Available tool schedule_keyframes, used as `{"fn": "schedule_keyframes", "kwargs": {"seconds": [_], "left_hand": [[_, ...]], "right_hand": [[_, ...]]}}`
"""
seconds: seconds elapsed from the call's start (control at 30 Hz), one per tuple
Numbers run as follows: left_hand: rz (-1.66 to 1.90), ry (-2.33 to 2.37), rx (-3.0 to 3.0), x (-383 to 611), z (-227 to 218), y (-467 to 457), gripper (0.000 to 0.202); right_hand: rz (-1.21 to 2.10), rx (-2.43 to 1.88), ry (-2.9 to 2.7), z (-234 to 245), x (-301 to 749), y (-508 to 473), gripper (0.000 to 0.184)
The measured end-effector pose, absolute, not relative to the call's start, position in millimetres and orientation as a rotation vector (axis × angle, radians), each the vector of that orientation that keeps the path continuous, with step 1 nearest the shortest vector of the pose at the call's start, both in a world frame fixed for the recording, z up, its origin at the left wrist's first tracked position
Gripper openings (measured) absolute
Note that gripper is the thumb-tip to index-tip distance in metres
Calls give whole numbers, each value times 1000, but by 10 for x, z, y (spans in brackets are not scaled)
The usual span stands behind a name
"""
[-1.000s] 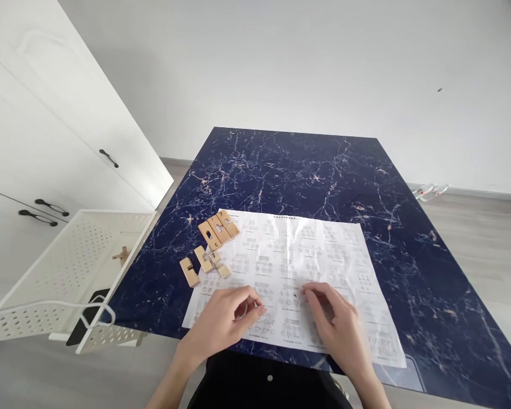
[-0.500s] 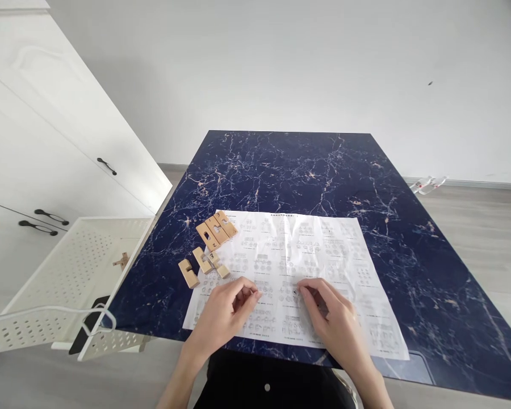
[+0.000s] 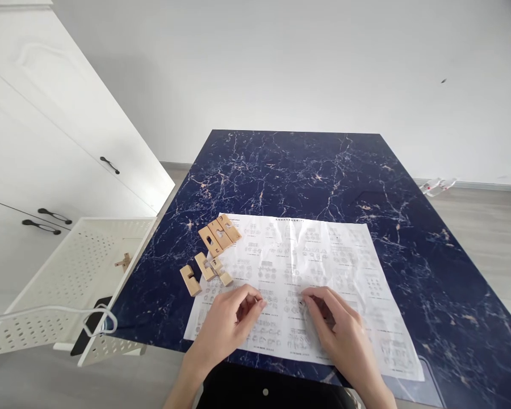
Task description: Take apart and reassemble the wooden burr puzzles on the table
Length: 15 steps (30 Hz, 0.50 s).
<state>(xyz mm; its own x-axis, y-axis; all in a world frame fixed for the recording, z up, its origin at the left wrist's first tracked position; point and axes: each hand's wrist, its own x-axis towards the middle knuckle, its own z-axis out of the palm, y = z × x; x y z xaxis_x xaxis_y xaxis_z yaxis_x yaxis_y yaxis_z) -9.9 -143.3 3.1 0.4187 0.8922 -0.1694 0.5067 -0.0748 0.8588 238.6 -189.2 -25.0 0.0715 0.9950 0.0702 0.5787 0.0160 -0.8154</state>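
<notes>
Wooden blocks [image 3: 214, 249] looked unjoined at your eleven o'clock; left hand [image 3: 226, 319] and right hand [image 3: 343, 326], fingers loosely curled, held nothing visible!

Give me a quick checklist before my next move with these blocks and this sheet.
1. Left hand free: ok, no block in it.
2. Right hand free: ok, no block there either.
3. Sheet flat: not ok, creases show.
4. Sheet uncovered: not ok, both hands and some blocks overlap it.
5. Blocks all together: not ok, one lies apart.
6. Fine print legible: cannot tell, too small here.
</notes>
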Motion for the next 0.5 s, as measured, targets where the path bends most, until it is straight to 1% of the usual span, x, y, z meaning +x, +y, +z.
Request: {"fn": "schedule_keyframes", "kwargs": {"seconds": [0.23,0.5], "left_hand": [[539,1245,1745,-79,19,-1400,31],[542,1236,1735,-79,2,-1391,30]], "right_hand": [[778,-1638,-1562,-228,2367,-1895,28],[807,-1635,-1573,-227,2370,-1887,25]]}}
